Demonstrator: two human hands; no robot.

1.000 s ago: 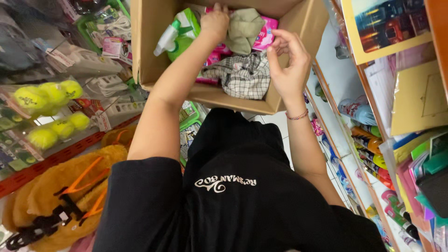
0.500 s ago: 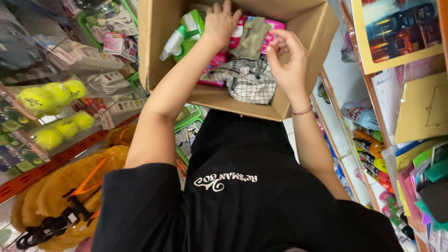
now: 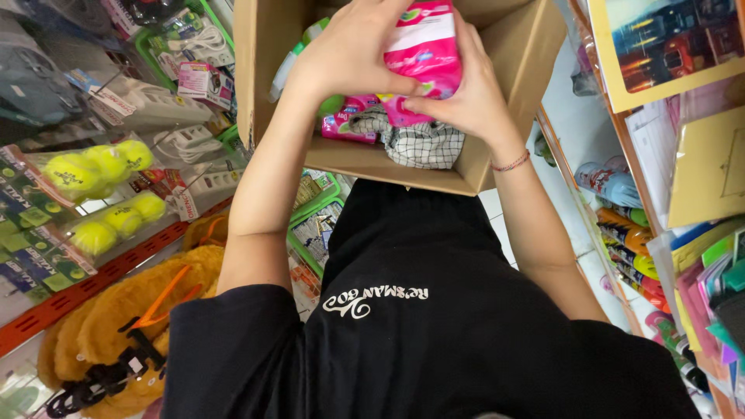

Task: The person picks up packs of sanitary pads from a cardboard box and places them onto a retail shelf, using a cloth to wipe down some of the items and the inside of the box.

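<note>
Pink soft packet [image 3: 423,54], pinched above the cardboard box [image 3: 508,77] by your closed left hand [image 3: 353,54] and right hand [image 3: 466,97], could slip from that light grip onto the checked cloth [image 3: 423,143].

We see both hands closed around a bright pink soft packet [image 3: 423,50] over an open brown cardboard box [image 3: 512,93]: left hand [image 3: 353,54], right hand [image 3: 466,97]. A second pink packet [image 3: 348,124] lies inside the box. On the left shelf, clear bags of yellow tennis balls [image 3: 97,167] sit by green card labels [image 3: 31,264] and a white-and-red tagged pack [image 3: 198,77]. At right hangs a yellow-framed picture card [image 3: 667,46], and below it what may be a plain yellow envelope [image 3: 706,167].
</note>
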